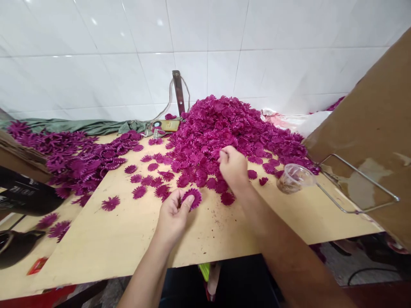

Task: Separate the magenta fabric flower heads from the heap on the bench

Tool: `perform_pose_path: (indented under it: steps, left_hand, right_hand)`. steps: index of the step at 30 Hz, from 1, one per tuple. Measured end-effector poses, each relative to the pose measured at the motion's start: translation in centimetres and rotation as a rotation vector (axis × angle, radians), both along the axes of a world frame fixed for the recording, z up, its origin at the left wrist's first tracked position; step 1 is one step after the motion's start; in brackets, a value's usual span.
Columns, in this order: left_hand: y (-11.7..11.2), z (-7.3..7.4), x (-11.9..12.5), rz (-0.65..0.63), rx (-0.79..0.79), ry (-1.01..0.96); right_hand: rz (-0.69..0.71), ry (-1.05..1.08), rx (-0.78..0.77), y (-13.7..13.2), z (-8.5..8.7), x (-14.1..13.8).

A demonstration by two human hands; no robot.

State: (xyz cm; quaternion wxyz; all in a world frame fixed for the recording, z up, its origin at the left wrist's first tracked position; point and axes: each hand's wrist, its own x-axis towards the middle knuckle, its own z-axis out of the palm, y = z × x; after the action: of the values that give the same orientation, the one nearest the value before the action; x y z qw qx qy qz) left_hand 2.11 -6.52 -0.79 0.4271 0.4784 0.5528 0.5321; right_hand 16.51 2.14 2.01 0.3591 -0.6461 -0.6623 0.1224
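My left hand [173, 214] pinches a small stack of magenta fabric flower petals [192, 197] just above the wooden board [128, 239]. Farther out, my right hand [233, 167] reaches into the front edge of a big heap of the same magenta petals [224, 124], its fingers closed on petals there. Loose single petals [150, 179] lie scattered on the board between the heap and my left hand.
A second spread of petals [73, 156] lies at the left. A clear plastic cup [293, 177] stands right of my right hand, beside a wire frame [356, 188] and a cardboard sheet [379, 128]. Dark objects [25, 196] sit at the left edge. White tiled wall behind.
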Motion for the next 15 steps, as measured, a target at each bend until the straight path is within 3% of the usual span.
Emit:
perform_pose_path:
  steps: [2,5,9,11,15]
  left_hand:
    - [-0.1,0.0,-0.3,0.046,-0.009,-0.035]
    - [0.5,0.0,-0.5,0.112,-0.014,-0.086]
    - [1.4,-0.2,-0.3,0.104,-0.032,-0.119]
    - [1.5,-0.5,-0.2,0.094,-0.05,-0.137]
    - [1.3,-1.2,0.0,0.106,-0.066,-0.182]
  right_hand:
    - [-0.03,0.008,0.018,0.8,0.3,0.9]
    - [0.084,0.012,0.0,-0.5,0.5,0.8]
    - [0.519,0.206,-0.158,-4.0,0.4,-1.1]
    - [0.66,0.276,-0.215,-4.9,0.0,-2.0]
    - [0.564,0.171,-0.109,-5.1,-0.9,-2.8]
